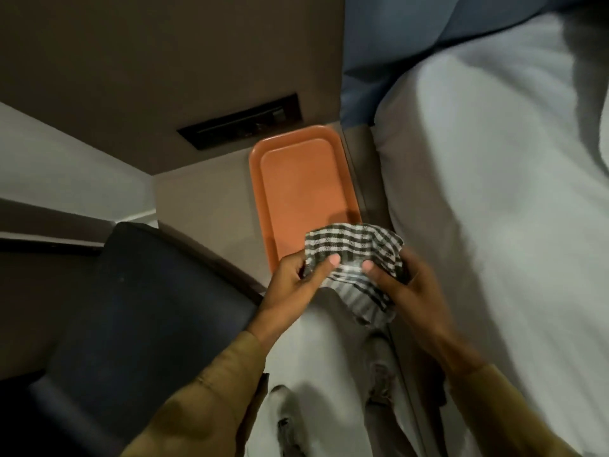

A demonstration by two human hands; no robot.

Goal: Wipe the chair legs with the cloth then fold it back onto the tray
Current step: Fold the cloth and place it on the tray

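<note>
A black-and-white checked cloth (354, 249) is held between both hands just above the near end of an orange tray (300, 186). My left hand (296, 282) pinches its left edge with the thumb on top. My right hand (402, 285) grips its right side, and part of the cloth hangs down below the hands. The tray lies flat on a brown bedside surface with nothing in it. A dark padded chair (141, 311) stands to the left; its legs are hidden from view.
A bed with white sheets (494, 192) fills the right side. A dark switch panel (240, 122) sits in the brown wall behind the tray. My light trousers and a shoe (286, 420) show below, on the floor between chair and bed.
</note>
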